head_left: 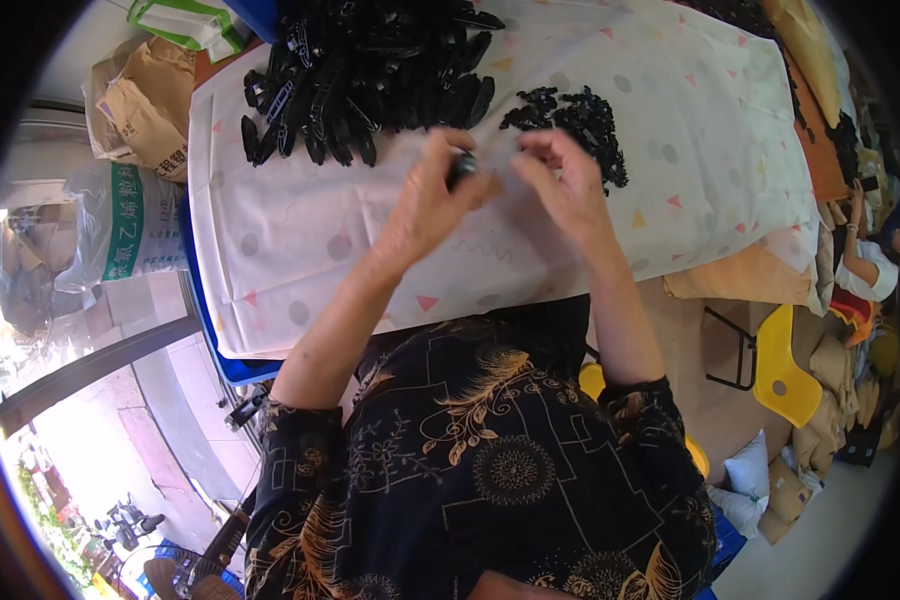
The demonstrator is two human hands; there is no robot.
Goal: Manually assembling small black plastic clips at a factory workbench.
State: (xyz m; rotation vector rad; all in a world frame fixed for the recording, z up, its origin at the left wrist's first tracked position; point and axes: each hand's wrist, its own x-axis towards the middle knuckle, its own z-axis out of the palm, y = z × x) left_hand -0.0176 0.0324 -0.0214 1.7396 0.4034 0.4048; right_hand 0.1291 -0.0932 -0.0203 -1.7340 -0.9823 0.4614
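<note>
Black part (460, 170) — held by left hand (432, 195), fingers curled; right hand (567, 185) near small black pieces (592, 125), fingers bent — cannot tell if holding.

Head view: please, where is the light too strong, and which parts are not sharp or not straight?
In the head view, glare washes out the lower left; the fingers of the left hand and right hand look soft, possibly from motion; the cloth bends at its right end, near the fisheye's dark rim.
</note>
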